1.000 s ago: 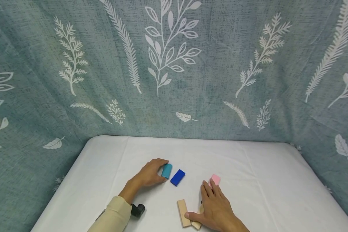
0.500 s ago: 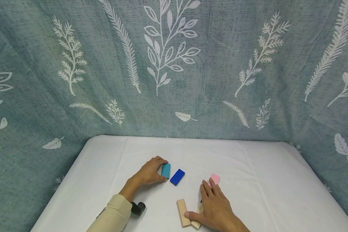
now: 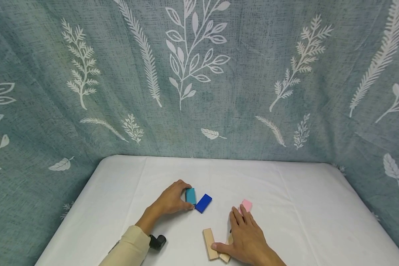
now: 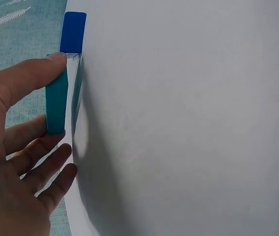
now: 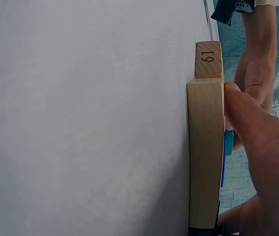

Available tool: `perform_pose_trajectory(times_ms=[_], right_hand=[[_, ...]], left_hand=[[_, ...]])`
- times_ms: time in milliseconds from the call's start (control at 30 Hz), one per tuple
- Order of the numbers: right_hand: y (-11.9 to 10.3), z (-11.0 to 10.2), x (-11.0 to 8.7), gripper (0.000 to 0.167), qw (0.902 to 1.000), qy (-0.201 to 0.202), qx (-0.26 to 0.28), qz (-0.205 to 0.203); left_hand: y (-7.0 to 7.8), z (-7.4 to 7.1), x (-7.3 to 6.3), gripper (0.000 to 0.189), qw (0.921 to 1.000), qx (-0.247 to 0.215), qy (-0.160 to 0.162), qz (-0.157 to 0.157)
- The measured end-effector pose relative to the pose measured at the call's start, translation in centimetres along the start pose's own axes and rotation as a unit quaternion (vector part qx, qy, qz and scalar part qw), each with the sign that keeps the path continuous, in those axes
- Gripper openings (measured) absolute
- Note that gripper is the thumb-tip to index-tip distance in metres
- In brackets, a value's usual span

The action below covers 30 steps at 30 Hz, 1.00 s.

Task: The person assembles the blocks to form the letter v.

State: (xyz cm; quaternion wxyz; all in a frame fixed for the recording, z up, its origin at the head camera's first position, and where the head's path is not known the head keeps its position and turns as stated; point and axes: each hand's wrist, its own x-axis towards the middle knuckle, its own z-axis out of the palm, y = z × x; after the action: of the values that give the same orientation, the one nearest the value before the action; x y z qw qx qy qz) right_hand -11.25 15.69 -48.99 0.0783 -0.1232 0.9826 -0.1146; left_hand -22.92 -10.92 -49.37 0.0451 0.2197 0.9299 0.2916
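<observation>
My left hand (image 3: 173, 199) pinches a teal wooden block (image 3: 191, 196) by its ends between thumb and fingers. In the left wrist view the teal block (image 4: 56, 103) stands close over the white cloth, its thumb end near a blue block (image 4: 73, 32). That blue block (image 3: 204, 203) lies just right of the left thumb in the head view. My right hand (image 3: 247, 236) lies spread with straight fingers. Its thumb touches a plain wooden block (image 3: 210, 244), its fingertips overlap a pink block (image 3: 247, 205), and a second plain block (image 3: 225, 257) is partly hidden under it.
A white cloth (image 3: 302, 221) covers the table. A patterned green-blue curtain (image 3: 239, 92) hangs behind and at both sides. A black device (image 3: 157, 242) sits at the left wrist. In the right wrist view one block end (image 5: 208, 60) bears a printed number.
The left hand has turned the teal block slightly, and its near end now sits closer to the blue block's corner. The right hand and the plain blocks stay in place.
</observation>
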Motion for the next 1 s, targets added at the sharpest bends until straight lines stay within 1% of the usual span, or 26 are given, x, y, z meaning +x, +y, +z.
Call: perform_pose_trajectory(times_ms=[167, 300, 533, 733, 900, 1000], right_hand=[[0.0, 0.1, 0.0, 0.128, 1.0, -0.002, -0.002, 0.002], [0.1, 0.0, 0.1, 0.129, 0.9999, -0.01, -0.01, 0.009], [0.0, -0.1, 0.2, 0.131, 0.9992, -0.032, -0.01, 0.023], [0.0, 0.0, 0.3, 0.131, 0.9991, -0.034, -0.005, 0.023], [0.1, -0.1, 0.3, 0.131, 0.999, -0.035, -0.005, 0.027], [0.1, -0.1, 0.3, 0.131, 0.9991, -0.034, -0.005, 0.026]], left_hand=[[0.5, -0.1, -0.4, 0.066, 0.9998, 0.017, 0.011, -0.007], [0.9, -0.2, -0.8, 0.065, 0.9997, 0.016, 0.014, -0.007], [1.3, 0.0, -1.3, 0.066, 0.9998, 0.018, 0.001, -0.011], [1.7, -0.1, -1.7, 0.067, 0.9995, 0.031, -0.002, 0.001], [1.8, -0.2, -2.0, 0.066, 0.9992, 0.04, -0.003, 0.003], [1.7, -0.1, -2.2, 0.066, 0.9991, 0.042, -0.01, 0.002]])
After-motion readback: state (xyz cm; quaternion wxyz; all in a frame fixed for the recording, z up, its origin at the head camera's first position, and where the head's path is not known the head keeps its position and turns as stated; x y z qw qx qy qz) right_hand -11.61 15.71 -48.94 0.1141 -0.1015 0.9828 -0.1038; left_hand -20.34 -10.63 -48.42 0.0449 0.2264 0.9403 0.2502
